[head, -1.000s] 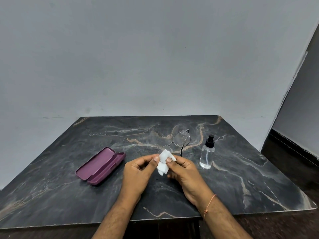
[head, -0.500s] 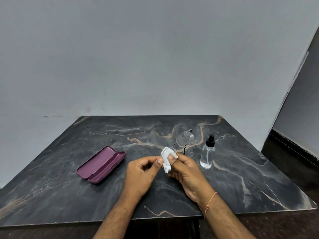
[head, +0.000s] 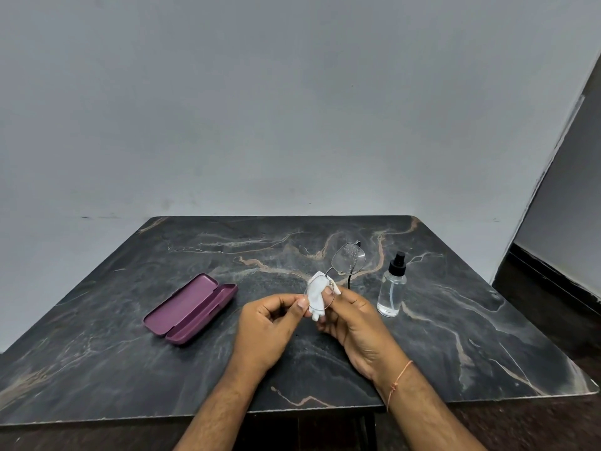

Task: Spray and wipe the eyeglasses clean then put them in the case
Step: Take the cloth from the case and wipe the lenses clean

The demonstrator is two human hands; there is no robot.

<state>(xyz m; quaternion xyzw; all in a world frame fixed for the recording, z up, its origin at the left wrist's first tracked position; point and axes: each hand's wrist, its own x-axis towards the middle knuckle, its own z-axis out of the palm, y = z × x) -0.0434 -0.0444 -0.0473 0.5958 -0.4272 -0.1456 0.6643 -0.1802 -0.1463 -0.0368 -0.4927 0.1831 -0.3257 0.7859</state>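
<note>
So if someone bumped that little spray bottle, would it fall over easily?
Probably. The spray bottle is tall and narrow on a small base, so a nudge near its black cap could tip it. It looks mostly full of clear liquid, which may steady it somewhat. Once down, its round body would likely roll.

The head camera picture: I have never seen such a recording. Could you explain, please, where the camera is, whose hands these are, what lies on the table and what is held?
There is no machine here. A person wears a camera on the head, and it looks forward and down at their own two bare hands.

On the dark marble table lie an open purple case, to the left, and a clear spray bottle with a black top, standing to the right.

The left hand and the right hand together hold the eyeglasses above the table. The right hand presses a white cloth against the nearer lens. The farther lens shows small droplets, so it seems not yet wiped.
</note>
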